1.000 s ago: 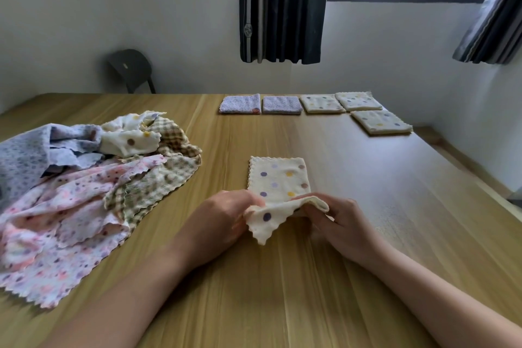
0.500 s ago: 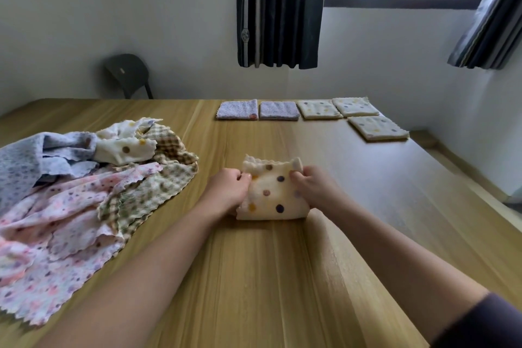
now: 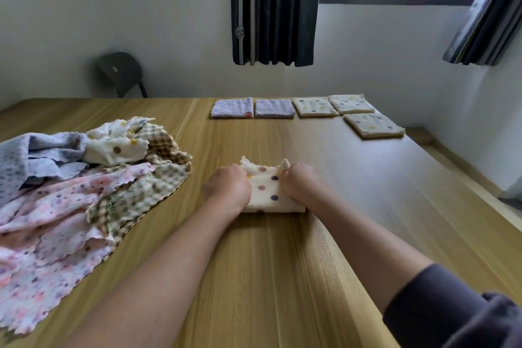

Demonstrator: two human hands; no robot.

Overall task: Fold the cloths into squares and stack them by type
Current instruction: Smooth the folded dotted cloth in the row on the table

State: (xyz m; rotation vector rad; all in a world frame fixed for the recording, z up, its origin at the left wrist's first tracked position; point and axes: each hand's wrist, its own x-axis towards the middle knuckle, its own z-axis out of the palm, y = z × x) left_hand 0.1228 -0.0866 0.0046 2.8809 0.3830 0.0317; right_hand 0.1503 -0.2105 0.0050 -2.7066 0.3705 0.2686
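Gripping the dotted cream cloth (image 3: 268,189) at mid-table (image 3: 282,277), left hand (image 3: 228,189) and right hand (image 3: 299,185) each pinch a far corner; its folded near edge rests on the wood.

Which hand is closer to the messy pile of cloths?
Left. The left hand grips the dotted cloth on the edge nearest the pile; the right hand grips the opposite edge, farther away.
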